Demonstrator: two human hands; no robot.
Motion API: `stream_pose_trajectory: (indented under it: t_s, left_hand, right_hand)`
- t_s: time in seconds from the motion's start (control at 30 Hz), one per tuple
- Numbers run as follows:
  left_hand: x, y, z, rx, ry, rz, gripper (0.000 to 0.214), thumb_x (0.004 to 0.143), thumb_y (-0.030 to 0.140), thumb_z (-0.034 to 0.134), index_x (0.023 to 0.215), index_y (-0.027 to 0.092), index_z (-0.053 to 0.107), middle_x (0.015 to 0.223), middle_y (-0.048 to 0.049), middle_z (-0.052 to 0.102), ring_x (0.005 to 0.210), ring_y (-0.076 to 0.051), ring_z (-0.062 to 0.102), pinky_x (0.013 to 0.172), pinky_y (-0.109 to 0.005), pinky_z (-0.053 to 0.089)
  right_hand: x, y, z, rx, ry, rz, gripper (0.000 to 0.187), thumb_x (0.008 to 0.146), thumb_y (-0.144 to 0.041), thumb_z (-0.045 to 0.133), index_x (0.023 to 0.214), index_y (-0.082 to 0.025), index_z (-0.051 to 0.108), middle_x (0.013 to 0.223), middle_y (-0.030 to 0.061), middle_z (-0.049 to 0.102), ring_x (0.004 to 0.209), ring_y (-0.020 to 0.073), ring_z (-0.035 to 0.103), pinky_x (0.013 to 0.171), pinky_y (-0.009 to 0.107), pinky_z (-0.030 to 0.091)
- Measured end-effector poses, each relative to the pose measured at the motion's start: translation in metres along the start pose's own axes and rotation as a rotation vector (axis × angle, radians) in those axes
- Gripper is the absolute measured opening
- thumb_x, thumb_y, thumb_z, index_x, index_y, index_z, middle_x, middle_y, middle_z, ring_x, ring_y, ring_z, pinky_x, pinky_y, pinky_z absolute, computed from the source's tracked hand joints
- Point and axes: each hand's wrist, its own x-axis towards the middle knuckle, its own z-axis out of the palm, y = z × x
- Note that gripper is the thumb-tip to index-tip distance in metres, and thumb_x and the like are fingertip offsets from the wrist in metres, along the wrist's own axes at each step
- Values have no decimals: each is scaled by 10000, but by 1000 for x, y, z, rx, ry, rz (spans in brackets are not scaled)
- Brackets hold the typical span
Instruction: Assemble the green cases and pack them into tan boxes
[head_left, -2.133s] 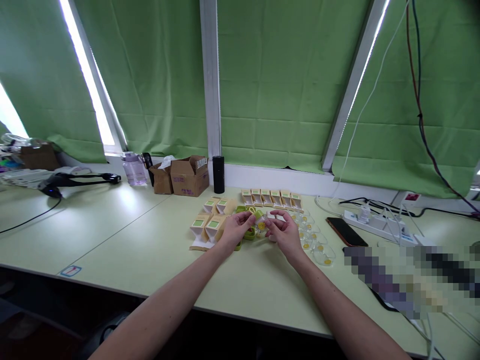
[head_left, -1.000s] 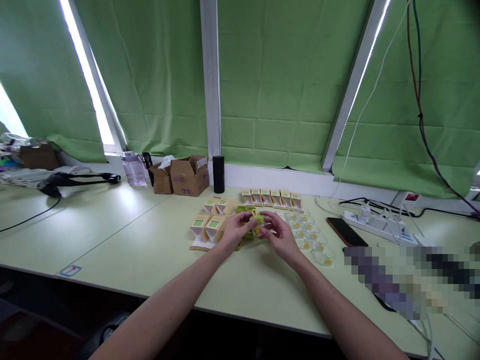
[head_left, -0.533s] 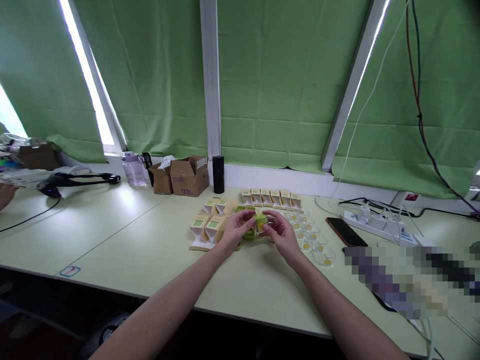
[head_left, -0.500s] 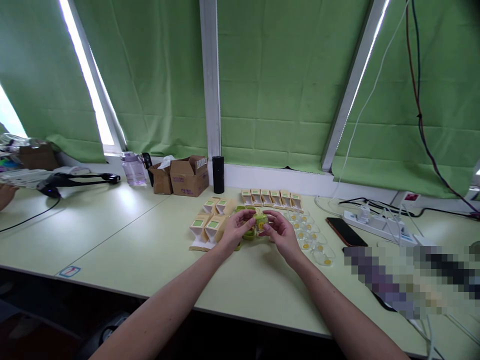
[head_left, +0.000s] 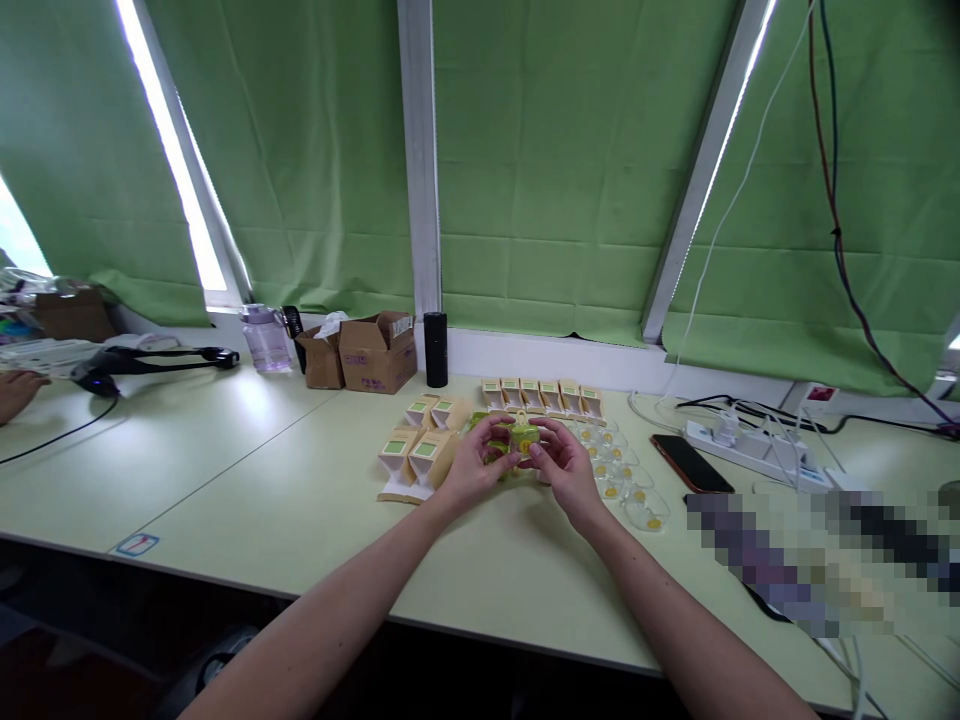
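Between my two hands is a small green-and-clear plastic case with a yellow mark on its front [head_left: 524, 437] and a tab on top. My left hand [head_left: 476, 465] pinches its left side, thumb low and fingers curled behind. My right hand [head_left: 568, 465] grips the right side with thumb and fingertips. More green cases [head_left: 475, 421] lie on the table, partly hidden behind my left hand. To the right are several clear plastic shells with yellow spots [head_left: 645, 510]. Small tan cartons with green labels [head_left: 421, 455] stand left of my hands.
A row of tan cartons [head_left: 540, 397] lines the back, near a black cylinder [head_left: 436, 350] and a cardboard box [head_left: 377, 355]. A phone [head_left: 691, 463] and a power strip [head_left: 757, 452] lie right. At the far left, another person's hand [head_left: 19, 393] is near a black device [head_left: 150, 362].
The case between my hands has been raised slightly, its yellow mark and top tab now plainer to see. My left fingers have shifted around it. The other person's hand has moved further into view.
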Motion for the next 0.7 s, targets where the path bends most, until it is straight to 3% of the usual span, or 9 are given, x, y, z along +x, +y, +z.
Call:
stream_pose_trajectory:
  t_s: [0.27,0.5,0.7]
  left_hand:
    - [2,-1,-1,128,14,26,497,852,391,858,1277,197,688,1112,-108,726,1065,-243,681,891,-360,587]
    - [-1,0,-1,93,6,77,543,900,404,818,1380,204,659,1155,-121,742,1099,-250,708,925,-374,617]
    - [-1,-1,0,83,42,111,429,950,389,771,1312,184,667,1132,-129,768,1104,-252,739,975,-396,621]
  right_hand:
    - [1,3,-2,103,-6,6,420,824,-494,900,1158,-305,729,998,24,782,886,228,755,808,404,688]
    - [5,13,-6,432,12,144,457,815,-460,914,1199,-297,726,1029,37,831,880,258,809,839,466,681]
    - [9,24,-17,538,-9,183,283,889,-363,815,1145,-291,716,1043,58,849,904,271,826,814,461,674]
